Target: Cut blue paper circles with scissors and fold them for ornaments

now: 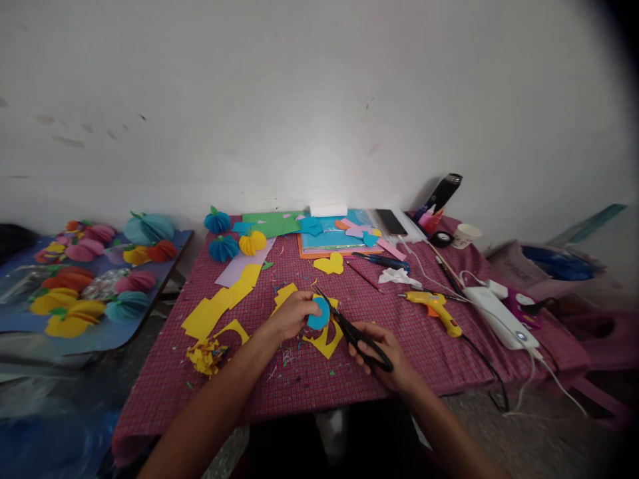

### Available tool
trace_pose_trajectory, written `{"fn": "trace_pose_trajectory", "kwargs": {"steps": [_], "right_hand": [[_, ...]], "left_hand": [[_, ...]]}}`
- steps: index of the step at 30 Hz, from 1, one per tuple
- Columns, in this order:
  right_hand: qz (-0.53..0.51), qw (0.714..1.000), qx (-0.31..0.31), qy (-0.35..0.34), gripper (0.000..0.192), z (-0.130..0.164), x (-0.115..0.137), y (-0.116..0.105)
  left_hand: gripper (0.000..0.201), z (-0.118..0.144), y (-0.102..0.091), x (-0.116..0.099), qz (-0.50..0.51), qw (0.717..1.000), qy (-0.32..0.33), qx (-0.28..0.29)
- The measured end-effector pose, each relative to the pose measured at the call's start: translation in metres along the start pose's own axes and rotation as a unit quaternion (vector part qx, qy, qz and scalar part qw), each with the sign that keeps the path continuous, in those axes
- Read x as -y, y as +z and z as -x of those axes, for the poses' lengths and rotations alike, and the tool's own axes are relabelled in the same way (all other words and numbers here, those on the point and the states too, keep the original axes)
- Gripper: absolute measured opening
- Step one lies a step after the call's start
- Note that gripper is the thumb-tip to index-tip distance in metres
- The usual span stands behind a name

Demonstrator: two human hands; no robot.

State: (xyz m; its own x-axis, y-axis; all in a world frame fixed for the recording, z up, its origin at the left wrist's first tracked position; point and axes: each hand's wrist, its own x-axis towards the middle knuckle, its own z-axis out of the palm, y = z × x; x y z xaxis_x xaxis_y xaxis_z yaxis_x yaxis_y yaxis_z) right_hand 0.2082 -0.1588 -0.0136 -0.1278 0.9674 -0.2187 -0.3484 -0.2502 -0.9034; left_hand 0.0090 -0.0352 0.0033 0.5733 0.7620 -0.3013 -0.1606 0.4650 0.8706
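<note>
The fingers [309, 307] of the left hand [292, 316] are narrowing onto the left edge of a blue paper disc [319, 316], while the right hand [382, 352] is curling around the handles of black scissors [358, 334]. The disc is showing near the middle of the cloth-covered bench [299, 399]. The blades are aiming toward half past ten, running along the disc's right side; from where I'm standing, I cannot tell whether they are biting into it.

Taking the disc as a clock's centre, with twelve toward the wall [319, 100], cut yellow paper [325, 344] is lying at six and a yellow cutout [328, 264] at twelve. A pencil [364, 276] is slanting between one and two, a phone [391, 223] is lying farther off at one, and a paper cup [466, 236] is standing at two. A yellow glue gun [434, 307] is resting at three, with a white power strip [499, 319] beyond it. A crumpled yellow bundle [206, 357] is lying between eight and nine, and blue and yellow paper balls [223, 249] are sitting at ten. More coloured paper shapes [148, 228] are crowding a second, blue bench [14, 313] between nine and ten.
</note>
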Motion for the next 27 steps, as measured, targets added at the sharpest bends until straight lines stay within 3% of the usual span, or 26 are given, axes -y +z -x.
{"fn": "trace_pose_trajectory", "kwargs": {"steps": [27], "right_hand": [[0.036, 0.999, 0.013, 0.007, 0.036, 0.0024, 0.0053, -0.0053]], "left_hand": [[0.009, 0.0024, 0.0022, -0.0027, -0.023, 1.000, -0.012, 0.003]]}}
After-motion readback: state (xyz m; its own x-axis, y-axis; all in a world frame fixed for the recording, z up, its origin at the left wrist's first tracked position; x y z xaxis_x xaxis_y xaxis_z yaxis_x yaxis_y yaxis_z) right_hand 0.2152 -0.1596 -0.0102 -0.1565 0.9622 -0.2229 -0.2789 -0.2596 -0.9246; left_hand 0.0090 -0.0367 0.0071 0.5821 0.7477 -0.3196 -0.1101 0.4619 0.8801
